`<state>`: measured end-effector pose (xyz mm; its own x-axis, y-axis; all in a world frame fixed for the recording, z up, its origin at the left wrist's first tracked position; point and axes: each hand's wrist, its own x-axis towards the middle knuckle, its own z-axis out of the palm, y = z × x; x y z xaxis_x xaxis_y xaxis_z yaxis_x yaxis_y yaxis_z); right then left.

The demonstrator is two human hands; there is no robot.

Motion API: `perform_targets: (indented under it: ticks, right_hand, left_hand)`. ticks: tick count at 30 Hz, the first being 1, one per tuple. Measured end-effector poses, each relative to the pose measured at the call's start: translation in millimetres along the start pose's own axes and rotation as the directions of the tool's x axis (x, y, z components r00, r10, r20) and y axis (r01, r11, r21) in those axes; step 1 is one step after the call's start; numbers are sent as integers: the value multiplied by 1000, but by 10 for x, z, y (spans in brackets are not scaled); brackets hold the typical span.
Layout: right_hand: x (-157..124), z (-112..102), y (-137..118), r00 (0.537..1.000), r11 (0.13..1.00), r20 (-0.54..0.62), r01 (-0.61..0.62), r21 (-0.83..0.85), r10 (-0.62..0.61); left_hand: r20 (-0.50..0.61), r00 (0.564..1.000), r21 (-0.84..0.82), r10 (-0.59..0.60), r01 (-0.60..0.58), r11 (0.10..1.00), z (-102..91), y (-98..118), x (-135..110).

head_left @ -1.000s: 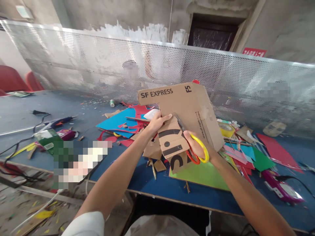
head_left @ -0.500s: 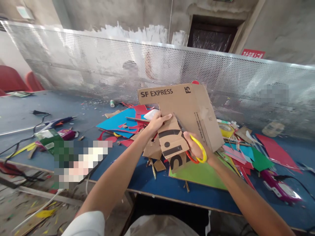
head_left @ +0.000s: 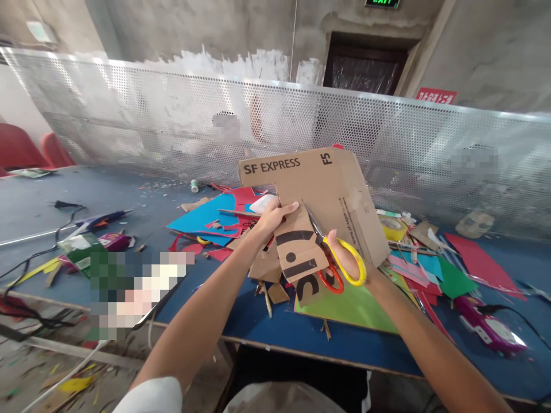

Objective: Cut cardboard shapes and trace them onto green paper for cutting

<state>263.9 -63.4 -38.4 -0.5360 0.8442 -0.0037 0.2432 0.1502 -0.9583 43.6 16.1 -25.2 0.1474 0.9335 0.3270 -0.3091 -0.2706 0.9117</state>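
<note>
My left hand [head_left: 275,217] grips a brown cardboard sheet [head_left: 318,189] printed "SF EXPRESS", holding it up over the blue table [head_left: 129,201]. Fingers of my right hand [head_left: 344,258] sit in the yellow and red handles of scissors [head_left: 340,264]. The scissor blades point up into the cardboard, along a cut beside a flap with black marks. A green sheet [head_left: 353,304] lies on the table under both hands.
Coloured paper scraps [head_left: 430,264], a blue sheet [head_left: 206,215] and cardboard bits cover the table. A glue gun [head_left: 103,218] with its cable lies at the left, a purple one [head_left: 486,327] at the right. A yellow tape roll [head_left: 394,226] sits behind. A perforated metal screen [head_left: 129,115] runs along the back.
The scissor handles have spread apart a little and the cardboard has shifted slightly. My view has tilted up a bit.
</note>
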Motion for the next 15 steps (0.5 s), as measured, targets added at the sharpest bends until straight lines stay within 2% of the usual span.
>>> perform_targets:
  ticks: [6, 11, 15]
  right_hand:
    - [-122, 5, -78, 1000, 999, 9, -9, -31, 9]
    - [-183, 19, 22, 997, 1000, 77, -13, -16, 14]
    - [-105, 6, -30, 999, 999, 31, -17, -28, 18]
  left_hand:
    - [-8, 1000, -9, -21, 21, 1000, 31, 21, -2]
    - [-20, 999, -24, -34, 34, 999, -45, -66, 34]
    - [-28, 999, 6, -37, 37, 999, -68, -93, 51]
